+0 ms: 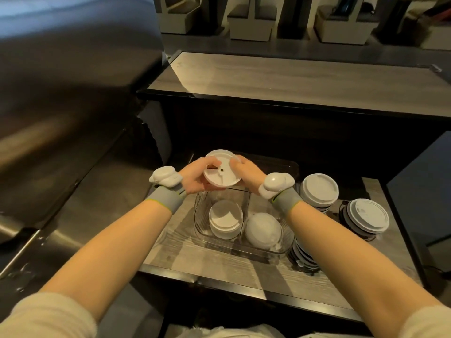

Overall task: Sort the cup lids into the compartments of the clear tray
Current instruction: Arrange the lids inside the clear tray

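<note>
Now lid stack between left hand, right hand.

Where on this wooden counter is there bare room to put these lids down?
Bare grey wood-grain counter lies left of the clear plastic tray, and along the near edge in front of it. Right of the tray is crowded: stacks of white round lids and.

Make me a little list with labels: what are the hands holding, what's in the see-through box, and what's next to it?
left hand: grips white lids, left side
right hand: grips same lids, right side
white lids: held above clear tray
clear tray: flat lid stack in left compartment, domed lids in right
lidded cup stacks: right of tray
</note>
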Motion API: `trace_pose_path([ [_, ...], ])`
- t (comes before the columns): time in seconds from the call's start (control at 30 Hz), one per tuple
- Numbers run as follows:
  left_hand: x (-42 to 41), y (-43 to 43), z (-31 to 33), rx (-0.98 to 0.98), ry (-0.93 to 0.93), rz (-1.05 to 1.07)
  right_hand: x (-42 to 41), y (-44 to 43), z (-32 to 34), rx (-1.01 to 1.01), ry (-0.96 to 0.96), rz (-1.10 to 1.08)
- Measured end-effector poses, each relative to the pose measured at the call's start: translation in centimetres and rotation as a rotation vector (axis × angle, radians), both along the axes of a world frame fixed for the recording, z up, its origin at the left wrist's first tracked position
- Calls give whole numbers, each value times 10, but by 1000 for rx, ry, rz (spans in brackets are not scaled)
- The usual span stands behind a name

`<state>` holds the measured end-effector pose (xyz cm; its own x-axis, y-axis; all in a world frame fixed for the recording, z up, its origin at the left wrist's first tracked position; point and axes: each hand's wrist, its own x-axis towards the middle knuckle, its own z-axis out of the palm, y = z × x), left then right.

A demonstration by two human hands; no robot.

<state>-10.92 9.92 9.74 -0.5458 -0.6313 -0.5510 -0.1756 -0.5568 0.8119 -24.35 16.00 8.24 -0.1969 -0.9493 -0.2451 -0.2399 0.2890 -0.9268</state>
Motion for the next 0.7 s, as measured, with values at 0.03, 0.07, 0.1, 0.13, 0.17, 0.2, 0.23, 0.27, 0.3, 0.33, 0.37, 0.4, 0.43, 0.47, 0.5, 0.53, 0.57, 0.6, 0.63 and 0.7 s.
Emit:
trace_pose_path([
  [0.03,2,-1,-2,-17,14,-25,0,1,-2,-10,-4,-21],
  [0.07,3,-1,-4,-69,4,-68,-1,2,-4,-24,1,-25],
  [0.1,6,-2,-7,-173,-42,-137,-3,5,-5,-46,22,-4],
  [0.13,9,-1,-11,-331,-127,-224,-5,7,-6,-76,56,34],
  [0.17,12,-1,-15,-531,-245,-303,-9,10,-7,-101,95,76],
  [0.2,15,-1,-19,-736,-357,-362,-11,12,-7,-116,138,116],
  [0.23,18,0,-24,-908,-439,-408,-13,15,-8,-125,198,160],
  [0.27,19,1,-28,-1031,-483,-451,-14,17,-9,-140,288,213],
  [0.3,21,4,-32,-1128,-517,-495,-15,20,-10,-163,419,278],
  [0.33,22,6,-35,-1238,-573,-546,-15,23,-13,-187,575,347],
  [0.37,22,8,-38,-1366,-653,-596,-15,27,-17,-204,726,406],
  [0.4,22,11,-41,-1482,-722,-633,-14,30,-22,-219,848,442],
  [0.43,23,13,-43,-1566,-761,-656,-13,34,-25,-250,941,459],
  [0.47,22,15,-45,-1622,-778,-676,-11,36,-29,-299,1016,472],
  [0.5,22,18,-48,-1659,-782,-693,-10,37,-33,-349,1081,487],
  [0.53,22,20,-52,-1686,-797,-711,-8,37,-35,-381,1136,511],
  [0.57,23,23,-56,-1710,-841,-737,-6,36,-38,-383,1183,549],
  [0.6,23,25,-60,-1727,-910,-780,-4,34,-39,-358,1221,594],
  [0.63,23,27,-62,-1737,-974,-819,-3,33,-40,-314,1246,636],
  [0.7,20,28,-62,-1750,-1065,-871,-6,33,-42,-256,1231,676],
])
